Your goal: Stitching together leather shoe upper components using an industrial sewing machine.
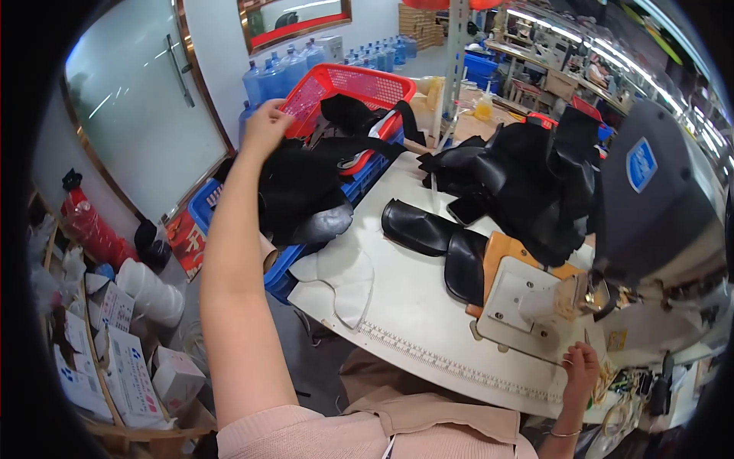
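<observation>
My left hand (pixel 269 126) is stretched far out, its fingers curled closed on the rim of a red plastic basket (pixel 325 76) at its near left corner. Black leather-like pieces (pixel 302 187) lie in and below that basket, over a blue crate (pixel 281 279). My right hand (pixel 582 372) is beside the sewing machine's bed plate (pixel 524 306), at the table's near right. Its fingers are bent and pinched together; anything between them is too small to make out. Left of the machine lies a joined black padded piece (pixel 420 227), partly on the white table (pixel 413 302).
A heap of black pieces (pixel 512 168) covers the table's far side, with a dark phone (pixel 468 208) before it. The machine head (pixel 650 183) rises at the right. A white shaped piece (pixel 344 279) hangs over the left edge. Boxes (pixel 126 359) stand at the lower left.
</observation>
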### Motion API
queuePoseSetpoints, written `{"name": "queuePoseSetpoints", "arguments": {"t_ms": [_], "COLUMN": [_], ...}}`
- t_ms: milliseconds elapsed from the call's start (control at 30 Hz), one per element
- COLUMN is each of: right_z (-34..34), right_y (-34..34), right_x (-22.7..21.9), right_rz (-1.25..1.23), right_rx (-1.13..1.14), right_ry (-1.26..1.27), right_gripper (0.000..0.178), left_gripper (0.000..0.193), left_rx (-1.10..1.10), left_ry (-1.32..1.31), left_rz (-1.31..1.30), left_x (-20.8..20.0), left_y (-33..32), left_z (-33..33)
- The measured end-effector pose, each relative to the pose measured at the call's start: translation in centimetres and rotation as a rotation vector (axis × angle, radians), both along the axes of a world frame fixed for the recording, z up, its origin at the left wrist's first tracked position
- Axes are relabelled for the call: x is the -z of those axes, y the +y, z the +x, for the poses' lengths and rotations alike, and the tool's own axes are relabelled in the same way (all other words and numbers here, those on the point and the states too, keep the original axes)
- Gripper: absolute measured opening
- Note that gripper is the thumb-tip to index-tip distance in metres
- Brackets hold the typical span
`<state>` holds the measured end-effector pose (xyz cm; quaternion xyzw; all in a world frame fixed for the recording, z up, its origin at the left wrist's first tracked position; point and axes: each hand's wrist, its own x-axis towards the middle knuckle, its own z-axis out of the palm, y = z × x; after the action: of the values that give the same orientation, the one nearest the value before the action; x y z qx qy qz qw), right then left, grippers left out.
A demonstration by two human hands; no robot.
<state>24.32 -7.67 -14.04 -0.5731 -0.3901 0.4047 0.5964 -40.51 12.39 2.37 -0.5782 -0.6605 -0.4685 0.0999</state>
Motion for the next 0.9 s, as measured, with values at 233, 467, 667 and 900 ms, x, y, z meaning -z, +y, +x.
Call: {"name": "queuePoseSetpoints", "arguments": {"t_ms": [233, 467, 667, 900], "right_z": [-5.4, -4.1, -6.8, -13.2], "right_y": [-4.5, -7.6, -5.3, -2.2], "right_x": [1.5, 2.1, 1.5, -3.1], "right_rz": [0.055, 0.022, 0.074, 0.598], "right_rx": [-0.125, -0.092, -0.178, -0.276], "right_ry": [-0.460, -0.341, -0.381, -0.593], "right_gripper": [0.009, 0.009, 0.010, 0.072], "left_gripper": [0.055, 0.021, 0.024, 0.028], "left_rx": [-0.507, -0.593, 0.274, 0.784], "left_ry": [0.409, -0.085, -1.052, -1.574], "left_rz": [-0.601, 0.294, 0.689, 0.103], "left_x": [10.2, -1.7, -9.9, 5.3], "left_y": [1.1, 1.2, -2.6, -11.7], "left_z": [9.2, 3.3, 3.9, 22.1]}}
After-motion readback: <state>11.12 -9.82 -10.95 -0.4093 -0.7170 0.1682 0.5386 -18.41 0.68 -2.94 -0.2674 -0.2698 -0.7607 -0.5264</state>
